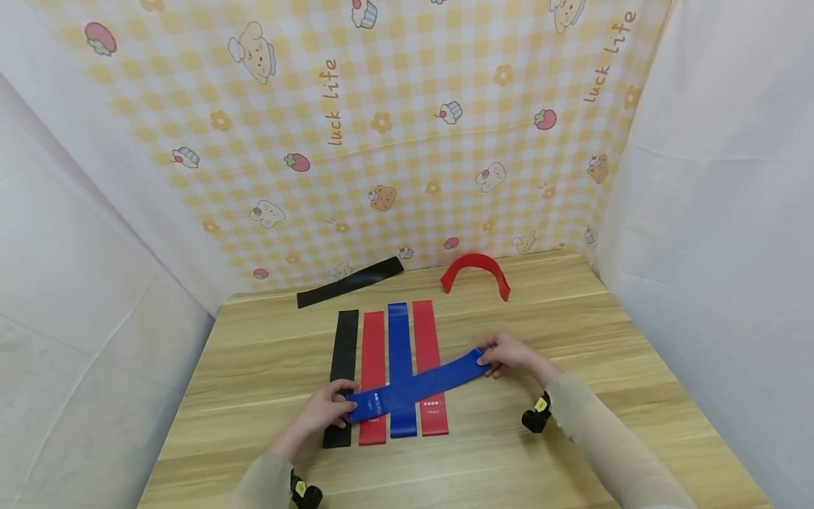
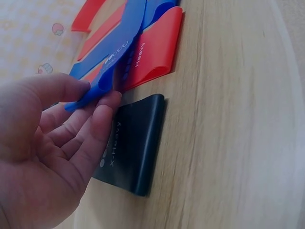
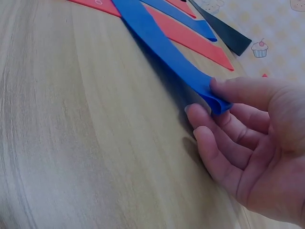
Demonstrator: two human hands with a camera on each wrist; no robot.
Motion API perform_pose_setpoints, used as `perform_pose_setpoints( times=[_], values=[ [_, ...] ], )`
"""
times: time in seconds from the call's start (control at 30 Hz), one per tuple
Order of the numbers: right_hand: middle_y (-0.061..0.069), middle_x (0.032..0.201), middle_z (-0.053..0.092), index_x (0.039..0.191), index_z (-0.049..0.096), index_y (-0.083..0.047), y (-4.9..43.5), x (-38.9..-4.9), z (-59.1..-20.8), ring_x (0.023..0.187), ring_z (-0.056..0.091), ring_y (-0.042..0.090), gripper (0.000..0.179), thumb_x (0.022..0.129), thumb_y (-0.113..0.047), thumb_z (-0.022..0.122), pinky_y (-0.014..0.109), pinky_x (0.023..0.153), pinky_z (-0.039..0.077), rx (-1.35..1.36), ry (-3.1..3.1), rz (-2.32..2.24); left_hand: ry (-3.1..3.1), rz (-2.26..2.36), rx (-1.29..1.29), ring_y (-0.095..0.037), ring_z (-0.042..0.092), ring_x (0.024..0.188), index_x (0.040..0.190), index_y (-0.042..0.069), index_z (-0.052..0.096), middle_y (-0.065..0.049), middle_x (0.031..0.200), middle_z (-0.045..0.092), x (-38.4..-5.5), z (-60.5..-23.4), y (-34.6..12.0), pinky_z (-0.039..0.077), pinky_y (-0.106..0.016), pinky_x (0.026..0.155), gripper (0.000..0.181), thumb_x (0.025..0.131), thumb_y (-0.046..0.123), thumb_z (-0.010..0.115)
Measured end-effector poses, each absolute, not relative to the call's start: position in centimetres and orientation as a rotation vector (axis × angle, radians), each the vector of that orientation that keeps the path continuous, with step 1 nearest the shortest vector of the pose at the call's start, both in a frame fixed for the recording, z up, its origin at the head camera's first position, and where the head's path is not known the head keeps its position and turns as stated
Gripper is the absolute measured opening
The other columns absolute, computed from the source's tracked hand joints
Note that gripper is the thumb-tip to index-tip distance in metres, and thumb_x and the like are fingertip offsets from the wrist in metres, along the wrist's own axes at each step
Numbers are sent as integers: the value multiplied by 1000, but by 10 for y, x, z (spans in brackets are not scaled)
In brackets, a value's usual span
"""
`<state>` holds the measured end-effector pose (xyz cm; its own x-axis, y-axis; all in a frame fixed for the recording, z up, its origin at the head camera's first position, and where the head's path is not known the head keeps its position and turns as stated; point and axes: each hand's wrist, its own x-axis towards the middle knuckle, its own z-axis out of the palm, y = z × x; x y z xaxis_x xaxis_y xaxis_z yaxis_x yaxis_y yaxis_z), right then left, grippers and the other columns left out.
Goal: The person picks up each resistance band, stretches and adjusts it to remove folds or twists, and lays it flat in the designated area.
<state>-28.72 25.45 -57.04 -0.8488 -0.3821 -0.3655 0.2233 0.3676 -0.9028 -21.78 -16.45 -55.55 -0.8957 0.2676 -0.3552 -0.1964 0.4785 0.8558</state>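
Note:
A blue resistance band [image 1: 432, 382] stretches slantwise between both hands, above a row of flat bands. My left hand [image 1: 326, 408] pinches its left end between thumb and fingers, close over the black band [image 2: 133, 143] marked X-Heavy. The band's right, folded end is pinched by my right hand [image 1: 505, 353], just above the wooden tabletop. Beneath the held band lie a red band [image 1: 373, 339], another blue band [image 1: 400, 332] and a second red band [image 1: 425, 325], side by side and partly covered. White print shows near the held band's left end.
Behind the row, another black band [image 1: 350, 282] lies slanted near the patterned cloth [image 1: 381, 141]. A red band [image 1: 475, 260] stands there curved in an arch. White cloth walls [image 1: 712, 177] border the wooden table [image 1: 572, 311] on both sides.

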Motion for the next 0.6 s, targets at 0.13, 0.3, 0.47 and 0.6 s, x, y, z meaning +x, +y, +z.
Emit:
perform_pose_setpoints(
  times=[0.13, 0.3, 0.47, 0.6],
  values=[
    [9, 77, 66, 97, 62, 3, 255, -288, -568, 66, 67, 19, 16, 88, -9, 68, 32, 58, 56, -134, 2104, -1477, 2263, 1415, 83, -20, 59, 68, 133, -1, 51, -10, 74, 60, -219, -553, -167, 55, -34, 63, 43, 93, 8, 63],
    [7, 73, 66, 84, 60, -5, 258, -292, -564, 66, 67, 19, 12, 91, -13, 67, 33, 60, 57, -115, 2090, -1472, 2238, 1435, 130, -21, 59, 70, 136, 3, 48, -9, 73, 59, -220, -552, -172, 55, -34, 64, 44, 95, 11, 61],
    [6, 73, 63, 80, 57, -9, 263, -296, -559, 66, 65, 18, 17, 91, -16, 68, 31, 59, 56, -104, 2044, -1513, 2227, 1446, 203, -22, 61, 70, 140, 6, 46, -9, 72, 58, -218, -551, -174, 54, -34, 63, 46, 96, 12, 60],
    [3, 76, 61, 88, 57, -10, 268, -298, -556, 68, 63, 16, 15, 90, -19, 69, 28, 58, 55, -108, 1983, -1592, 2213, 1442, 268, -22, 62, 70, 141, 6, 44, -9, 74, 59, -215, -549, -171, 55, -34, 62, 47, 97, 12, 59]
  ],
)
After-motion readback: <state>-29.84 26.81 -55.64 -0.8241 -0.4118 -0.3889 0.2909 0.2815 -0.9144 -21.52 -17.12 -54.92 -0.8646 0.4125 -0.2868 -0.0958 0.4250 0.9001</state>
